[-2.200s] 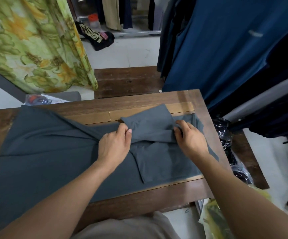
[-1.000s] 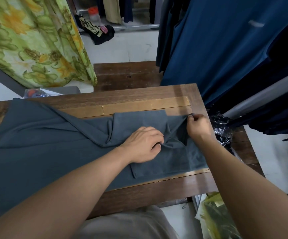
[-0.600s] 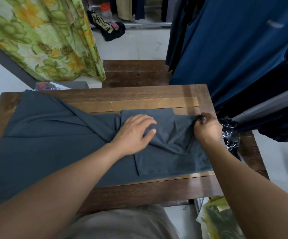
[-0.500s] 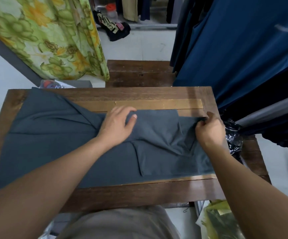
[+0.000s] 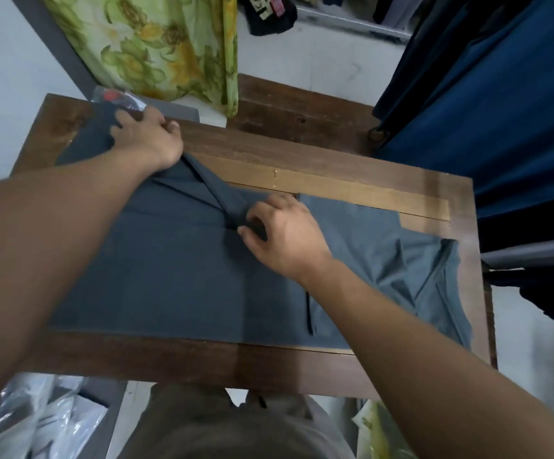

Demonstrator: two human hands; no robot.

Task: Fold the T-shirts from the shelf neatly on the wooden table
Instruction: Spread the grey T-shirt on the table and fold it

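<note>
Right hand [image 5: 285, 240] first: thumb and forefinger are closed on a raised fold [image 5: 212, 187] of the grey shirt [image 5: 176, 276], about mid-table, with the other fingers curled in beside them. That fold runs as a narrow ridge up and to the left, straight under the heel of the left hand [image 5: 149, 140]. The left hand lies palm-down on the shirt's far-left corner with its fingers bent. Whether it has cloth pinched underneath, I cannot tell.

The shirt is spread flat along the table [image 5: 202, 362], filling most of the top. Its near edge runs straight, parallel to the table's near edge, with a band of bare dark wood between them. On the far side a pale strip [image 5: 352, 190] of wood lies bare beyond the cloth, from the middle out to the right. The shirt's right end lies rumpled, right up against the table's right edge, its near corner at the very lip. The far-left corner reaches close to the table's far edge.

Tight quarters around it: blue clothes [image 5: 501, 111] hang just beside the right edge, a floral cloth [image 5: 169, 44] hangs beyond the far-left corner, and a plastic packet [image 5: 113, 96] sits at the far edge just beyond the left hand. A dark bench [image 5: 295, 111] butts up to the far side. Plastic bags [image 5: 37, 425] lie on the floor near left.
</note>
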